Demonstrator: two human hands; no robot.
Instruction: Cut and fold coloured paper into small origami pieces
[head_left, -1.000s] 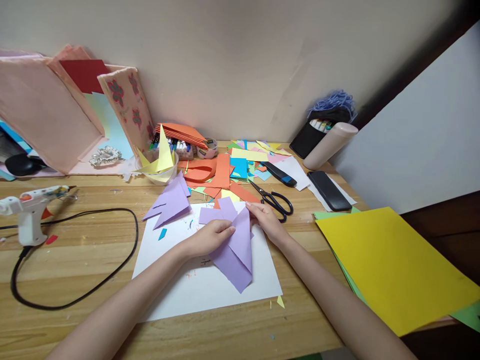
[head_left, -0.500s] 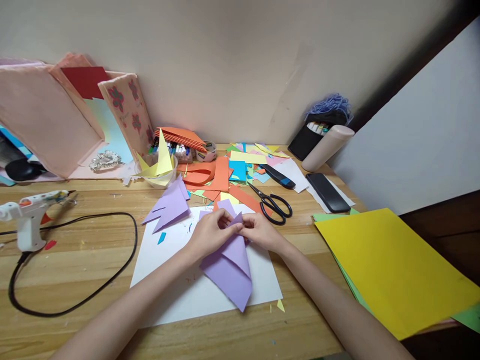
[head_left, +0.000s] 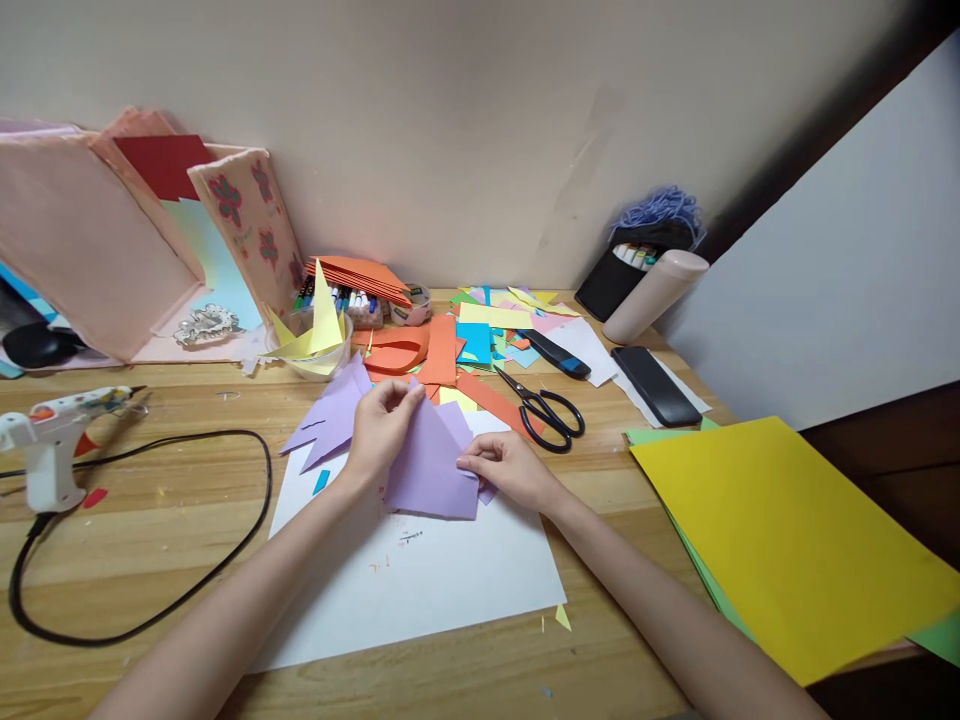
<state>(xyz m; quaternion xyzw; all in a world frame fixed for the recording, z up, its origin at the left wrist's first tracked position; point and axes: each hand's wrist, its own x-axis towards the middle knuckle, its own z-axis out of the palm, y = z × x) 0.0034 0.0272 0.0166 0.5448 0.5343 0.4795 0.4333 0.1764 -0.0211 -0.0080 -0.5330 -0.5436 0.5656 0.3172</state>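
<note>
A single head-worn camera looked forward and down across the table (head_left: 480, 670) towards the wall (head_left: 450, 120), with the person's left hand (head_left: 381, 428) and right hand (head_left: 514, 470) close before it, just below mid-frame.

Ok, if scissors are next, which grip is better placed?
Right, probably: the right grip is nearer the scissors, which lie just beyond it. The left grip is farther off, at the top of the purple paper.

Left hand (head_left: 384, 430) and right hand (head_left: 516, 470) pinch, forearms (head_left: 277, 568) angled inward.
</note>
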